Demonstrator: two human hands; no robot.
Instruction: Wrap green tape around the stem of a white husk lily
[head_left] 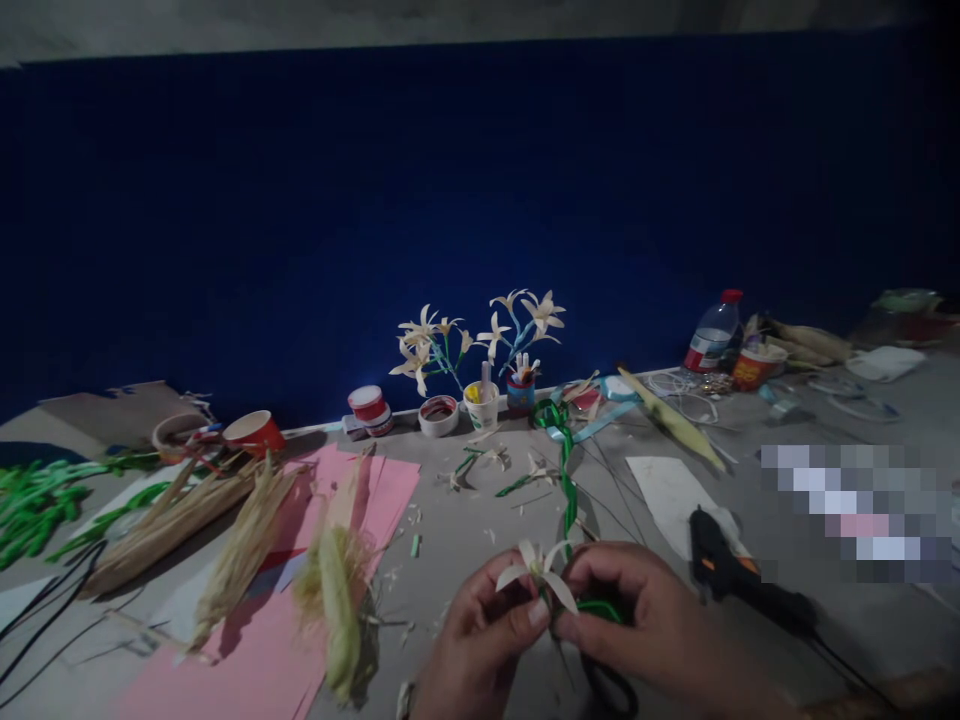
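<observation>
Glue gun (739, 580) right of husk flower (538, 570)

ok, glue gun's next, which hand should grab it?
Probably right. The right hand sits on the same side as the black glue gun, which lies just beyond it on the table. The left hand pinches the pale husk flower, so it would have to cross over.
</observation>
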